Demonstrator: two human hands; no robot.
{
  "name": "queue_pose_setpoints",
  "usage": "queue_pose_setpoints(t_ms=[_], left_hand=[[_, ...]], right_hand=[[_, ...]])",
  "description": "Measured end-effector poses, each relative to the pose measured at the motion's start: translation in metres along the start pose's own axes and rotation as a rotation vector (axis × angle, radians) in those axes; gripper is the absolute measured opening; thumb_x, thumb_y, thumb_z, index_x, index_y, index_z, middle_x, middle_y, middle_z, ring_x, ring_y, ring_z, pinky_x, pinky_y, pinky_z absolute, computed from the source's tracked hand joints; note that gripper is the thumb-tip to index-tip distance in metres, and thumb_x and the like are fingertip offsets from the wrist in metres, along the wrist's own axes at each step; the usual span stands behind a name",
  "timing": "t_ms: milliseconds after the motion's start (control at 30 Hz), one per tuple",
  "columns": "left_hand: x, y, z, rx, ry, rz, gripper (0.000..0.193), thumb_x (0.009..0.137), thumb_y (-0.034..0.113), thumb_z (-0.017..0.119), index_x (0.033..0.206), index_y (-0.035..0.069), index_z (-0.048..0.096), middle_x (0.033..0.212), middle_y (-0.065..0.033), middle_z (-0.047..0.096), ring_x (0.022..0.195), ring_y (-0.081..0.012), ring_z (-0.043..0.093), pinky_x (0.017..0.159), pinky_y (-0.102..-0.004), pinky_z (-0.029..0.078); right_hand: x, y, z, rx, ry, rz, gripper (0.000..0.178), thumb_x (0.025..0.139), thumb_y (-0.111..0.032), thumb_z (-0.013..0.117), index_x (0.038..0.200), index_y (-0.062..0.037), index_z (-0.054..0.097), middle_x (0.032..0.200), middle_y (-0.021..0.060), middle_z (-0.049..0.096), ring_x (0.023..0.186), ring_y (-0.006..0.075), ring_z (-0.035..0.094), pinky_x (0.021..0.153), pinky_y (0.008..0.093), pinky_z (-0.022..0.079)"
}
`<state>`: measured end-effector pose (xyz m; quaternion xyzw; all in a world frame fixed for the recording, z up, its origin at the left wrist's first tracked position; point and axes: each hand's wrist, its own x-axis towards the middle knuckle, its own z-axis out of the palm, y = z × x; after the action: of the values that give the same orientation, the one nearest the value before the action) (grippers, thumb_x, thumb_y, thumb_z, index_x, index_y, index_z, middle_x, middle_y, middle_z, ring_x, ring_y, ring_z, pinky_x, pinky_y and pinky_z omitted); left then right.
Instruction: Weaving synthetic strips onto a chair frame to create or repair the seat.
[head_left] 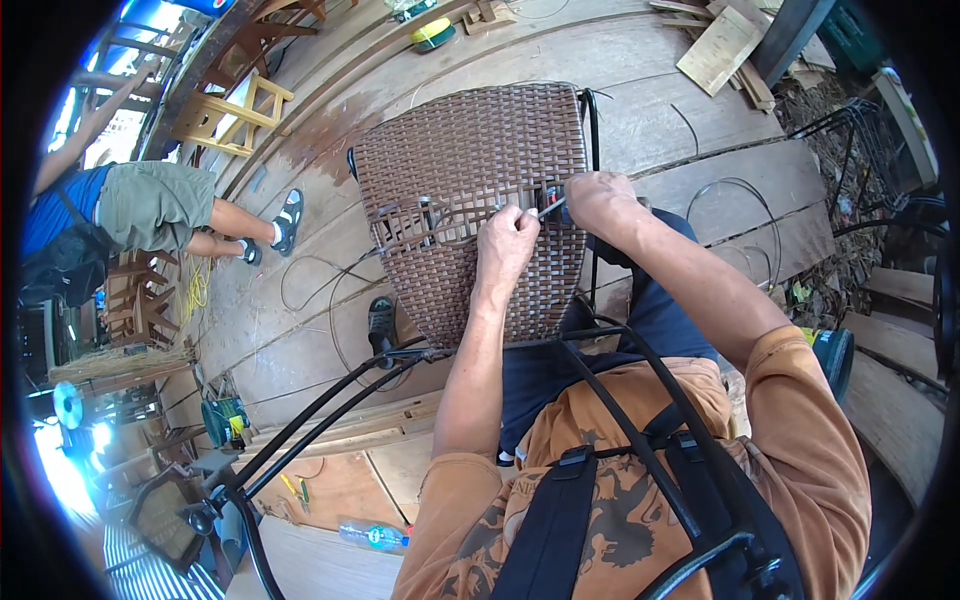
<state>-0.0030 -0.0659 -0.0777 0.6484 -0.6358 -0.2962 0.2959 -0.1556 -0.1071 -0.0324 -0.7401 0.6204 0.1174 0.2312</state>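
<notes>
A brown woven wicker panel [470, 130] on a black metal chair frame [340, 395] lies in front of me. Across its middle the weave is loose, with gaps and a few stray brown strands. My left hand [507, 245] is closed over the panel, thumb and fingers pinched at the weave; what they grip is too small to name. To its right, my right hand [598, 203] is curled in a fist at the panel's right edge. A thin grey piece [550, 208] sticks out from it toward my left fingertips; its kind is unclear. A small red-and-blue thing shows beside that hand.
Bars of the chair frame reach back over my lap. Loose coiled strands [770, 235] lie right and left on the wooden floor [620, 60]. Another person [155, 200] stands at the left. Around are a yellow wooden stool [230, 118], a bottle [372, 535], pliers [295, 490] and boards [722, 50].
</notes>
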Motion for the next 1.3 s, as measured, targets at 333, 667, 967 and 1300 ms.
queue_pose_setpoints(t_ms=[333,667,967,1300], left_hand=[[-0.011,-0.017,0.003,-0.118,0.065,0.100,0.019,0.077,0.006,0.055,0.064,-0.003,0.045,0.059,-0.0182,0.049,0.052,-0.0314,0.050,0.051,-0.0389,0.040],[-0.019,-0.015,0.008,-0.052,0.199,0.166,0.020,0.078,0.007,0.055,0.064,-0.003,0.044,0.058,-0.0161,0.048,0.049,-0.0253,0.045,0.051,-0.0382,0.039],[0.007,0.011,-0.002,0.203,-0.251,0.152,0.022,0.085,0.020,0.053,0.078,-0.002,0.054,0.076,-0.0231,0.057,0.076,-0.0410,0.055,0.069,-0.0460,0.042],[-0.020,0.039,-0.004,0.070,0.112,0.456,0.018,0.084,0.014,0.056,0.089,-0.003,0.059,0.088,-0.0201,0.060,0.078,-0.0358,0.060,0.072,-0.0400,0.048]], right_hand=[[0.006,0.009,-0.002,0.114,-0.032,0.050,0.025,0.081,-0.012,0.050,0.100,-0.0050,0.065,0.106,0.0150,0.062,0.101,0.0274,0.060,0.084,0.0361,0.048],[0.008,0.014,0.005,0.126,0.030,-0.014,0.026,0.083,-0.017,0.049,0.097,-0.0019,0.064,0.100,0.0172,0.063,0.097,0.0308,0.060,0.083,0.0380,0.048],[0.017,0.035,0.029,0.177,0.146,0.011,0.037,0.082,-0.037,0.054,0.095,-0.0034,0.065,0.097,0.0186,0.063,0.095,0.0306,0.060,0.081,0.0390,0.048],[-0.036,0.120,0.041,0.241,0.201,0.196,0.028,0.085,-0.031,0.051,0.097,-0.0096,0.065,0.091,0.0175,0.064,0.088,0.0325,0.061,0.076,0.0419,0.046]])
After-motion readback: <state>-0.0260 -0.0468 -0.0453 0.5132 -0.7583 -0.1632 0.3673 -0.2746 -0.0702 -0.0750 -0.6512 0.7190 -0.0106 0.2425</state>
